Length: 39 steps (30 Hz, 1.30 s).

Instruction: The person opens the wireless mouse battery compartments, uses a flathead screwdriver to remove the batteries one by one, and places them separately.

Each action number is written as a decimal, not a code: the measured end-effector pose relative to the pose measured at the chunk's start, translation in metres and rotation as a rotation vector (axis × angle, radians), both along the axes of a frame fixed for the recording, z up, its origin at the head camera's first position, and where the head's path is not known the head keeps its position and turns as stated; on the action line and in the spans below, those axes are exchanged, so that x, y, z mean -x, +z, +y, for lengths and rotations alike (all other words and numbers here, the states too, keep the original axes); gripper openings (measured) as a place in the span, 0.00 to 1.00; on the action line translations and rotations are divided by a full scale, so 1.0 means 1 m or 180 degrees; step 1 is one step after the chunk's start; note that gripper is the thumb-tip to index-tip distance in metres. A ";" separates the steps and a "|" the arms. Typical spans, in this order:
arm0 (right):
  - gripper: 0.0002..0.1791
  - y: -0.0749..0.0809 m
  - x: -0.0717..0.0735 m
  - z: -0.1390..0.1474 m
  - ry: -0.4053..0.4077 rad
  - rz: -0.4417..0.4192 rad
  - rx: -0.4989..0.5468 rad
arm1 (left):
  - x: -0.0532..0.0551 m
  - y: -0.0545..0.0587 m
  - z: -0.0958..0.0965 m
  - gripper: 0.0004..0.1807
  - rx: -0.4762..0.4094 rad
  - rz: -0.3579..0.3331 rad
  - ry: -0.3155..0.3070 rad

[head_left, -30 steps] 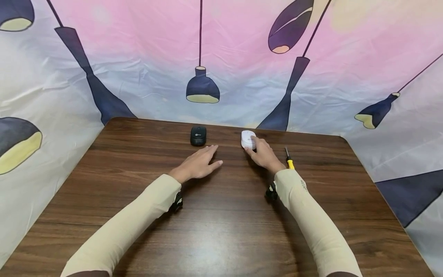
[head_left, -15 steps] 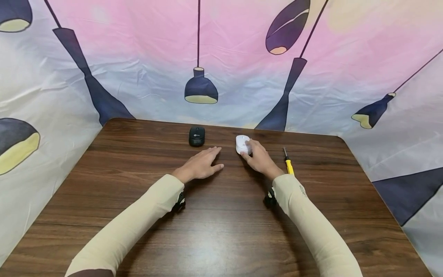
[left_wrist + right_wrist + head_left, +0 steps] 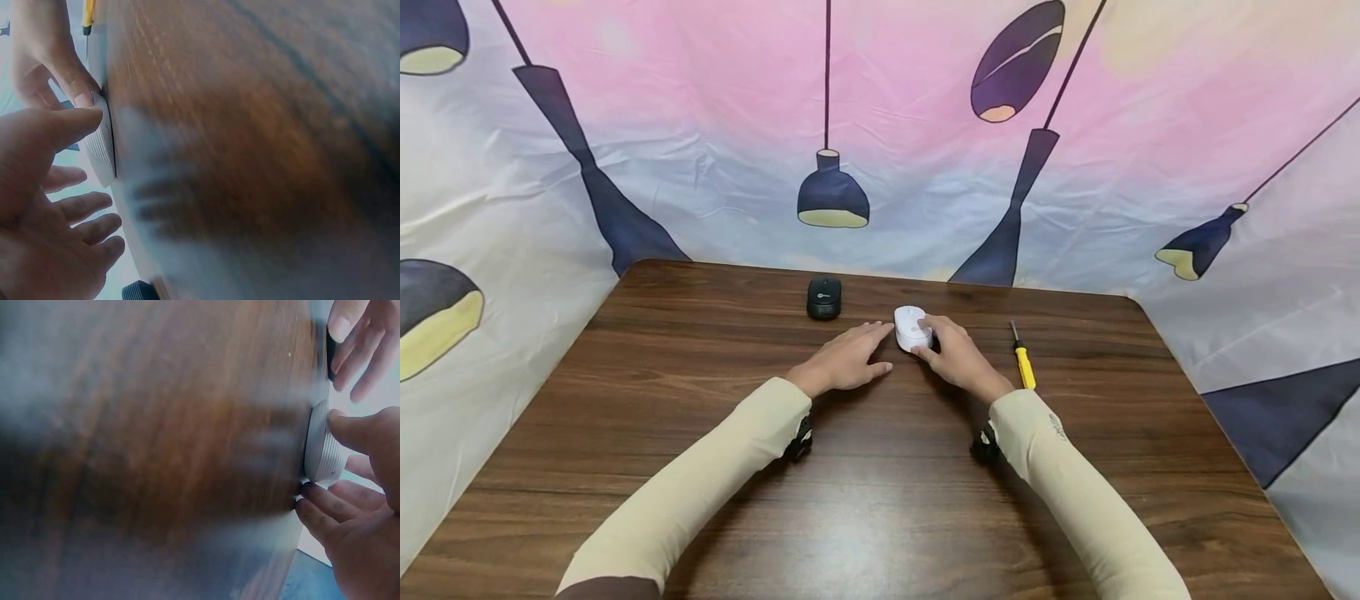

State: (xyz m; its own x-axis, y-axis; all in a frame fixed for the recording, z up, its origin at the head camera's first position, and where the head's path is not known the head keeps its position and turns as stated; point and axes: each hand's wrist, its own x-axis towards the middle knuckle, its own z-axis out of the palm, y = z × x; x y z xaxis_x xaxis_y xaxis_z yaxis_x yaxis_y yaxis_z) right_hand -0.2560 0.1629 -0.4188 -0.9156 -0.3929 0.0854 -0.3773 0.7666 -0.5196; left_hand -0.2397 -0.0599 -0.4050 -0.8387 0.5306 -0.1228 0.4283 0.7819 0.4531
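A white computer mouse (image 3: 907, 327) lies on the wooden table, just right of the middle. My right hand (image 3: 958, 357) grips it from the right, thumb on its near side. In the right wrist view, the thumb presses one side of the mouse (image 3: 317, 445) while other fingers reach round the far side. My left hand (image 3: 844, 358) is held low over the wood with fingers extended, fingertips right beside the mouse's left edge. The left wrist view shows that hand's spread fingers (image 3: 87, 206) holding nothing. Beyond the left hand sits a black computer mouse (image 3: 824, 302).
A screwdriver (image 3: 1024, 367) with a yellow handle lies right of the right hand, its shaft toward the back. Behind the table's far edge hangs a cloth backdrop (image 3: 722, 192) printed with lamps. Dark wrist cameras (image 3: 985, 443) sit under the sleeves.
My right hand has slid the white mouse left and toward me. My left hand has shifted slightly right, closing the gap to it. More of the screwdriver's handle shows.
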 end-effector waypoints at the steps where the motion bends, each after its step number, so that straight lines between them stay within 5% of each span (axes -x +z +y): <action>1: 0.30 0.000 -0.001 0.000 0.0015 0.0009 0.0010 | 0.000 0.000 0.001 0.38 0.0003 0.0003 -0.0005; 14: 0.28 -0.001 -0.010 -0.005 0.0283 0.0109 0.0214 | -0.001 0.000 0.006 0.38 -0.0030 0.0147 -0.0115; 25: 0.35 -0.001 -0.016 -0.004 0.0363 -0.0117 0.0369 | -0.005 -0.002 0.001 0.38 -0.0126 0.0181 -0.0105; 39: 0.36 -0.003 -0.023 -0.009 0.0475 0.0023 0.0147 | -0.013 -0.001 -0.003 0.32 -0.0120 0.0444 -0.0160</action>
